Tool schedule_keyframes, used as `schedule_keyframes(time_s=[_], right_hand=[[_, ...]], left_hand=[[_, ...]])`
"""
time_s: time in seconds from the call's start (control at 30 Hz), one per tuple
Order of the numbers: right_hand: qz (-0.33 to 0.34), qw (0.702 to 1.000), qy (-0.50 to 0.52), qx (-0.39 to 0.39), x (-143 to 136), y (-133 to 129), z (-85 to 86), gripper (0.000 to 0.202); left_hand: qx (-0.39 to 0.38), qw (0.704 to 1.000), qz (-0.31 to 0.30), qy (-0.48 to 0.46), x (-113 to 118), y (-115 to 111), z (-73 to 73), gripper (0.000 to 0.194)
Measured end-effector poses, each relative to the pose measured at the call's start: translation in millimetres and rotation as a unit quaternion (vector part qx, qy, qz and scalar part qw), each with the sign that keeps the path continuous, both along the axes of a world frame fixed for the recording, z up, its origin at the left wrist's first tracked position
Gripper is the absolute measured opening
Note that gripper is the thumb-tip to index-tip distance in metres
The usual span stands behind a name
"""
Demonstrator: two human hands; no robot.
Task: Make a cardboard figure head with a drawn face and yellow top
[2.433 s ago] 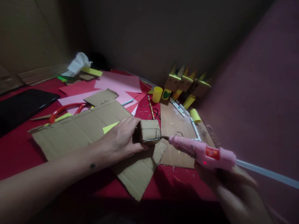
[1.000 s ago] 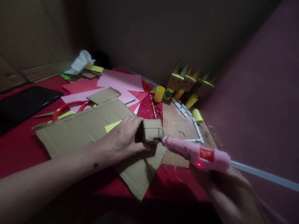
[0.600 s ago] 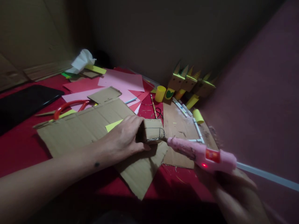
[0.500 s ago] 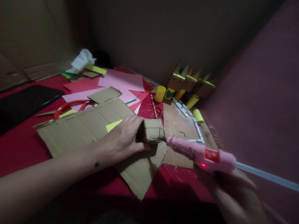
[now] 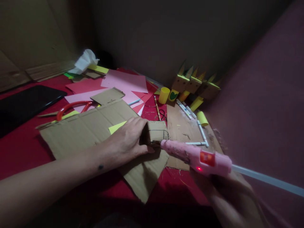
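1 small cardboard box (image 5: 157,132) sits mid-frame, gripped between thumb and part-curled fingers of the left hand (image 5: 125,136). At lower right, the right hand (image 5: 228,196) closes around a pink glue gun (image 5: 193,155); its tip has just slid left along the box's lower edge, reaching farther from the corner.

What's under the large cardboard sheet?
Red looped handles and yellow paper show partly at the far edge of the cardboard sheet; anything farther underneath is covered.

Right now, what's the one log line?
left hand: holds cardboard box | right hand: holds pink glue gun | gun tip: at box edge
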State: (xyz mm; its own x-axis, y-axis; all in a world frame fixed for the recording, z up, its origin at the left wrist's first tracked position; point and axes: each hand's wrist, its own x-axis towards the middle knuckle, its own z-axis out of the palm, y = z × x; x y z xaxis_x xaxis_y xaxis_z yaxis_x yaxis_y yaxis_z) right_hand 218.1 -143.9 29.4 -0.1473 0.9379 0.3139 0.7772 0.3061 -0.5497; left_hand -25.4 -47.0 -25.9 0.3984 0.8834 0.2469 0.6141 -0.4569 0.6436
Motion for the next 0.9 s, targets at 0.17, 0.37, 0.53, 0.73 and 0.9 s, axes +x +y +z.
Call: schedule_keyframes(time_s=[0.17, 0.37, 0.53, 0.73, 0.9], right_hand=[[0.026, 1.0, 0.013, -0.006, -4.9, 2.4, 3.9, 0.029], [0.068, 0.996, 0.055, -0.022, -10.4, 6.2, 5.4, 0.036], [0.059, 0.996, 0.047, -0.047, -6.9, 4.9, 3.5, 0.036], [0.051, 0.997, 0.043, -0.044, -4.6, 2.4, 2.1, 0.038], [0.042, 0.997, 0.057, -0.036, -4.4, 4.3, 1.4, 0.034]], left_hand=[[0.005, 1.0, -0.003, -0.004, 0.0, 0.3, -1.5, 0.038], [-0.004, 1.0, 0.003, -0.013, -0.5, 0.2, 0.5, 0.037], [-0.005, 1.0, 0.005, -0.005, -1.2, -0.7, -0.2, 0.036], [0.005, 1.0, 0.001, 0.004, -1.0, -1.4, -1.4, 0.034], [-0.001, 1.0, 0.001, 0.002, -0.8, -2.8, 2.1, 0.037]])
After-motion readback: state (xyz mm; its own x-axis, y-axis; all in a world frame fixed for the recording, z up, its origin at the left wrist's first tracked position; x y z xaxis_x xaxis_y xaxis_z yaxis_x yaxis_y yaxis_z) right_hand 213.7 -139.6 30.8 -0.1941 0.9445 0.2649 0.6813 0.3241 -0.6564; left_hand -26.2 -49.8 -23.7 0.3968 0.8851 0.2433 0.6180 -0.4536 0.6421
